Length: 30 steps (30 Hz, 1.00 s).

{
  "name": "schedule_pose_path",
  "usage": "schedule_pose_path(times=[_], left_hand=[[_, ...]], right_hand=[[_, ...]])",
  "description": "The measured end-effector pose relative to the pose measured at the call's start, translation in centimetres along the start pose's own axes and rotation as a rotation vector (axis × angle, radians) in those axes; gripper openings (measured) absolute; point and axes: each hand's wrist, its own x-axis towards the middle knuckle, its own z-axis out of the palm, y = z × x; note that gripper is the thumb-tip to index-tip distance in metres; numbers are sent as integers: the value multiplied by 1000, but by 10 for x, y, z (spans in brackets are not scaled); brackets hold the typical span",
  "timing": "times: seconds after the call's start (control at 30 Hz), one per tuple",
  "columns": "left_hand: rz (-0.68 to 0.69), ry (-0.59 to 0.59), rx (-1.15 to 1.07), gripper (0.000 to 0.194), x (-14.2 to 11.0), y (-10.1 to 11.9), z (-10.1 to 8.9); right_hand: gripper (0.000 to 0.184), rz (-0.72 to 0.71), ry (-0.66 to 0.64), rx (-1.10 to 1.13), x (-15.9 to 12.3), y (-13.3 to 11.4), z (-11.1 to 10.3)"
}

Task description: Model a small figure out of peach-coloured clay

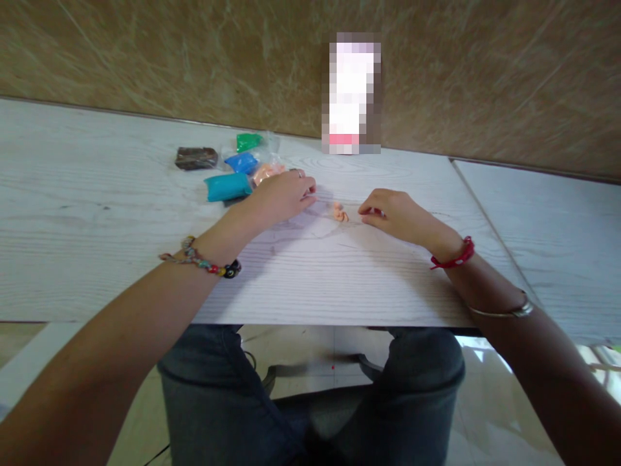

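Observation:
A small peach-coloured modelling clay figure lies on the white table between my hands, touched by neither. My left hand is to its left, fingers bent and thumb a little apart, with nothing visible in its grasp. On the figure's right, my right hand rests with a gap between thumb and curved fingers, also without anything visible in it. Just behind my left hand is a clear packet of peach clay, partly covered by that hand.
Near the peach packet lie a teal clay pack, a blue packet, a green packet and a dark brown block. A blurred-out upright object leans by the brown marbled wall. The table has a seam at right.

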Motion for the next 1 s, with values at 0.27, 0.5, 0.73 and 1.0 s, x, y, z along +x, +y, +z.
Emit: schedule_pose_path(times=[0.27, 0.5, 0.73, 1.0], left_hand=[[6, -6, -1, 32, 0, 0, 1], [-1, -8, 5, 32, 0, 1, -1], [0, 6, 5, 33, 0, 0, 1], [8, -1, 0, 32, 0, 0, 0]], right_hand=[[17, 141, 101, 139, 3, 0, 3], [19, 186, 140, 285, 6, 6, 5], [9, 254, 163, 322, 10, 7, 11], [8, 227, 185, 256, 14, 9, 16]])
